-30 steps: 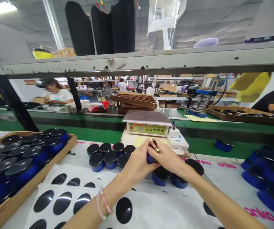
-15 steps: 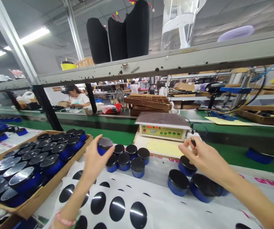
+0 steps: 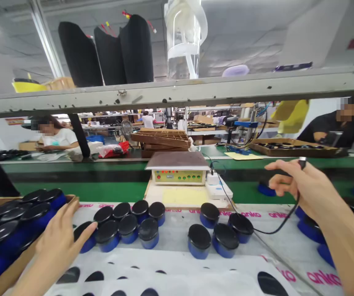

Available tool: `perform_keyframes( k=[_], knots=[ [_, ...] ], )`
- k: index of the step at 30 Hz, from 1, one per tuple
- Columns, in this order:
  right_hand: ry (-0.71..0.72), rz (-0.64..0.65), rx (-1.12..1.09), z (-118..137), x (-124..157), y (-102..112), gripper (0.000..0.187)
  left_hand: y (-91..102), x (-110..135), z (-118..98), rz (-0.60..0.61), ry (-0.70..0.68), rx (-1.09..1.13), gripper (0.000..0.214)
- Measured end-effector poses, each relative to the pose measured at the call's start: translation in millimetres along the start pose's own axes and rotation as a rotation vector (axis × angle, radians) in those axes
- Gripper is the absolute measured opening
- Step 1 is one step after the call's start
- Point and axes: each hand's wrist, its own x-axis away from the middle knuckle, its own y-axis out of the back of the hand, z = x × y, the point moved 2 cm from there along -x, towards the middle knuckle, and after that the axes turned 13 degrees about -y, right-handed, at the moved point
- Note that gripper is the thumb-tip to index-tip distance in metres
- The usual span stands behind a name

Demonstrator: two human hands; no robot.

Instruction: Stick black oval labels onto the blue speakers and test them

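Across a long factory floor, a grey steel shelf rail (image 3: pixel 164 92) runs above a green-edged bench (image 3: pixel 72 166), with a co-worker in a white T-shirt (image 3: pixel 58 137) seated beyond it on the left and another in black (image 3: pixel 327 127) at the far right. On the near counter (image 3: pixel 177 238), covered with a sheet printed in pink lettering, a control box with a row of small lights (image 3: pixel 178 176) stands at the back edge beside a white adapter (image 3: pixel 218 185) and a yellow paper pad (image 3: pixel 185 197). A cardboard tray (image 3: pixel 72 199) of black-topped blue containers sits at the left edge, and loose round containers (image 3: pixel 127 232) stand in clusters along the middle. A backing sheet of black oval stickers (image 3: pixel 271 283) lies along the front edge. The left hand (image 3: pixel 56 250) is open with its fingers spread, one fingertip against the leftmost loose container (image 3: pixel 84 238), gripping nothing. The right hand (image 3: pixel 306 185) is raised beyond the containers, thumb and forefinger pinched on a small black plug (image 3: pixel 302 163), its thin black cable (image 3: pixel 257 232) looping down across the counter toward the white adapter.
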Motion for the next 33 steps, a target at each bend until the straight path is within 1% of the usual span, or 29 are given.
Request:
perform_keyframes(
  k=[1,2,3,4,5,6,7,8,9,11,12,14,16,19,21,23,25,27,30,33],
  knots=[
    [-0.001,0.015,0.005,-0.8,0.9,6.3,0.025,-2.7,-2.4,-26.3,0.033,-0.097,0.006,0.073],
    [-0.002,0.054,0.031,-1.9,3.1,6.7,0.025,-10.9,-2.1,-56.6,0.160,-0.173,0.116,0.064],
    [0.002,0.113,0.072,-3.5,6.4,1.1,0.025,-23.2,1.0,-89.0,0.341,-0.212,0.245,0.054],
    [0.014,0.183,0.124,-5.5,10.9,-9.9,0.024,-37.8,6.1,-122.1,0.523,-0.262,0.358,0.049],
    [0.034,0.255,0.181,-8.3,16.5,-25.4,0.024,-53.1,11.5,-153.1,0.659,-0.298,0.451,0.055],
    [0.066,0.319,0.239,-11.7,22.7,-43.8,0.022,-68.5,16.2,-179.8,0.749,-0.303,0.525,0.067],
    [0.103,0.363,0.299,-15.9,29.1,-63.5,0.018,-83.1,19.5,-201.6,0.792,-0.314,0.597,0.073],
    [0.136,0.395,0.349,-20.8,35.0,-83.0,0.017,-96.4,21.3,-217.8,0.819,-0.330,0.644,0.073],
    [0.163,0.437,0.394,-26.3,39.9,-101.1,0.016,-107.8,21.7,-228.7,0.834,-0.342,0.682,0.071],
    [0.197,0.514,0.461,-37.5,45.0,-128.9,0.019,-123.6,19.4,-237.0,0.848,-0.360,0.734,0.065],
    [0.207,0.540,0.481,-42.0,45.0,-137.3,0.021,-128.1,17.5,-236.5,0.857,-0.360,0.754,0.065],
    [0.219,0.554,0.488,-47.0,41.2,-143.7,0.023,-132.1,13.4,-231.4,0.875,-0.340,0.790,0.071],
    [0.236,0.534,0.453,-45.1,36.7,-140.1,0.024,-132.6,9.1,-226.1,0.878,-0.298,0.817,0.078],
    [0.284,0.522,0.354,-31.9,37.1,-128.4,0.021,-131.2,0.5,-223.8,0.788,-0.231,0.843,0.084],
    [0.320,0.543,0.306,-22.1,42.0,-122.5,0.028,-129.2,-4.5,-225.5,0.726,-0.214,0.845,0.088],
    [0.341,0.562,0.310,-17.3,46.6,-120.4,0.033,-126.6,-5.8,-227.6,0.725,-0.217,0.829,0.089],
    [0.338,0.568,0.365,-20.0,47.6,-121.8,0.026,-124.2,-2.4,-228.8,0.774,-0.225,0.798,0.079],
    [0.319,0.572,0.447,-28.7,45.4,-125.5,0.015,-123.5,4.4,-229.9,0.837,-0.246,0.778,0.073],
    [0.295,0.594,0.554,-43.3,40.7,-131.2,0.022,-126.6,13.0,-232.5,0.871,-0.277,0.781,0.070],
    [0.301,0.621,0.598,-49.1,39.1,-132.9,0.024,-129.5,12.8,-234.5,0.819,-0.276,0.806,0.062]
  ],
)
